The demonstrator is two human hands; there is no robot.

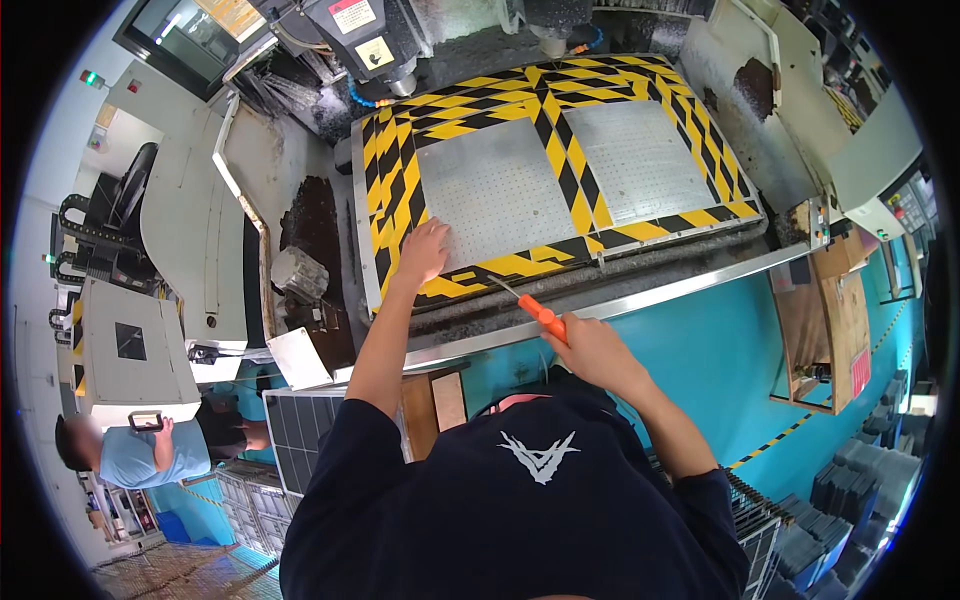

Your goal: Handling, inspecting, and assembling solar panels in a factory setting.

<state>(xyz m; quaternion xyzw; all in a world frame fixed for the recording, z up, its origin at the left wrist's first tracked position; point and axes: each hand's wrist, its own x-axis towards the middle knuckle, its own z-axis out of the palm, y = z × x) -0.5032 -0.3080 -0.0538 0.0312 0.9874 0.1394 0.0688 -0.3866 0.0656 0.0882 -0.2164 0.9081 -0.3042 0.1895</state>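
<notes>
My L hand (425, 250), fingers slightly bent, is at the near-L corner of the L perforated metal panel (485, 185), over blk/yel striped tape (530, 262); can't tell if it's pinching anything. To its R, an orange-handled screwdriver-like tool (543, 316) sticks out fwd-L from my R hand (592, 352), closed round the handle's rear; shaft tip's by the tape's near edge, contact unclear.

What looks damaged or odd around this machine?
The front striped tape beside the left hand looks ragged, its stripes irregular. A dark brown patch mars the pale right wall, possibly rust or grime.
</notes>
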